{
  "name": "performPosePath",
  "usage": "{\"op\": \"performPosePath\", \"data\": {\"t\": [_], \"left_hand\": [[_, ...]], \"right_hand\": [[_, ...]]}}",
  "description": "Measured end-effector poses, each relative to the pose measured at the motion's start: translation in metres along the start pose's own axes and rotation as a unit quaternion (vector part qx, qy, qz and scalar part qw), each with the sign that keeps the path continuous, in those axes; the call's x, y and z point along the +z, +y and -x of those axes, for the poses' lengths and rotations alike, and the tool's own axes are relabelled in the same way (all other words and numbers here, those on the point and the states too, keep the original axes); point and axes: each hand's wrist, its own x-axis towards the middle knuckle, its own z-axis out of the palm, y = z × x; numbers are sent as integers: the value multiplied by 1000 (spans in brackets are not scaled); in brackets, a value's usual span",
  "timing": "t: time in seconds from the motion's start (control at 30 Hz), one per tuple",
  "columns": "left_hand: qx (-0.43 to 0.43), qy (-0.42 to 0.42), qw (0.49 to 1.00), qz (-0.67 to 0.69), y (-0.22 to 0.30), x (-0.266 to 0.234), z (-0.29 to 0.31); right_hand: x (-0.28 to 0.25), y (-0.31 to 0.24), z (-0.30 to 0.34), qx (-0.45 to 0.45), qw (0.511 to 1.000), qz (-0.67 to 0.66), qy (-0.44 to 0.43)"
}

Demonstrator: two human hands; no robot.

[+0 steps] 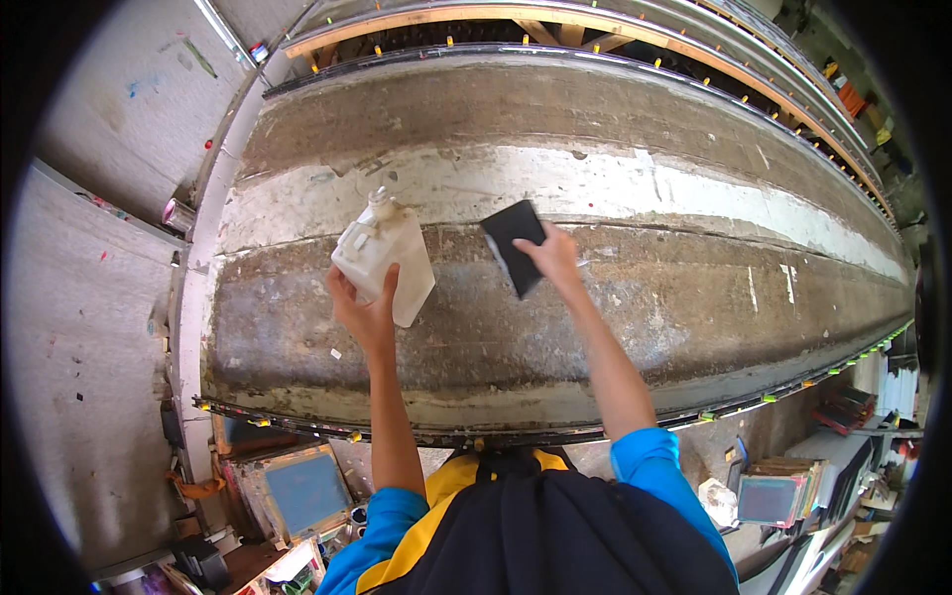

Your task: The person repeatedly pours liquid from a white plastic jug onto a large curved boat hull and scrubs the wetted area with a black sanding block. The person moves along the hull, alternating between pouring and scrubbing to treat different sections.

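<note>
Above the long stained table, my left hand grips a whitish, translucent plastic jug by its near side. The jug is tilted, with its narrow neck and cap toward the far side. To the right of it, my right hand is closed on a flat, black rectangular pad, thumb lying across its upper face. What the pad is made of I cannot make out, and my fingers beneath it are hidden. A gap of bare tabletop separates the jug from the pad.
A pale strip runs along the worn tabletop. Behind stands another long table with a wooden rail. Framed screens lean below at the left and right. Small yellow clips line the table's edges. A can sits at the left.
</note>
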Motion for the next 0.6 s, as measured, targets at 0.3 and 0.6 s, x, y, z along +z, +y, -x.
{"op": "performPosePath", "data": {"t": [0.3,0.6], "left_hand": [[4,11,999,-43,4,-4,-4],[-13,-10,1000,-7,6,28,6]], "right_hand": [[-1,35,-12,0,999,20,40],[-144,119,0,99,973,149,143]]}}
